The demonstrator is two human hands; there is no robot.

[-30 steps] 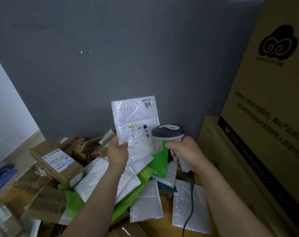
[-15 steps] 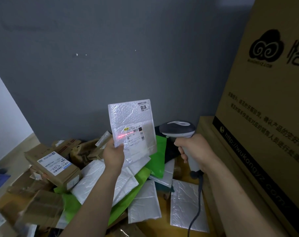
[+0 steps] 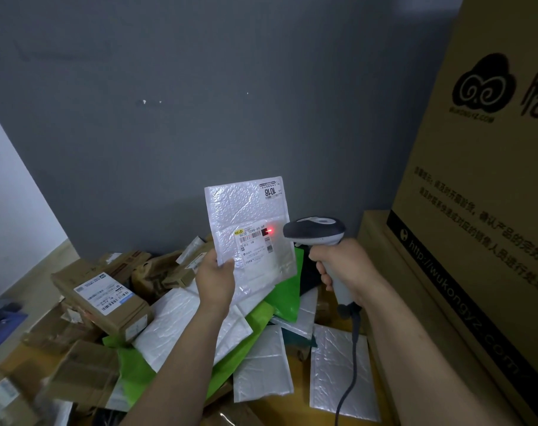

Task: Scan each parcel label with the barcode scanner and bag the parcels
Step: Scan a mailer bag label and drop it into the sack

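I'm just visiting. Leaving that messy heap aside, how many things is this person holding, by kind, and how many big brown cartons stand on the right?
White bubble mailer, held in the left hand: 1
Barcode scanner, held in the right hand: 1
Big brown cartons, the upper carton and the lower carton: 2
Total: 4

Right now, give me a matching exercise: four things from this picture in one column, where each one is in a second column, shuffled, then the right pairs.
Things
1 mailer
2 scanner
3 red dot
4 labelled carton

Places
A in the right hand
B on the label of the mailer
C in the left hand
D on the heap, left of both arms

Pairs: 1-C, 2-A, 3-B, 4-D
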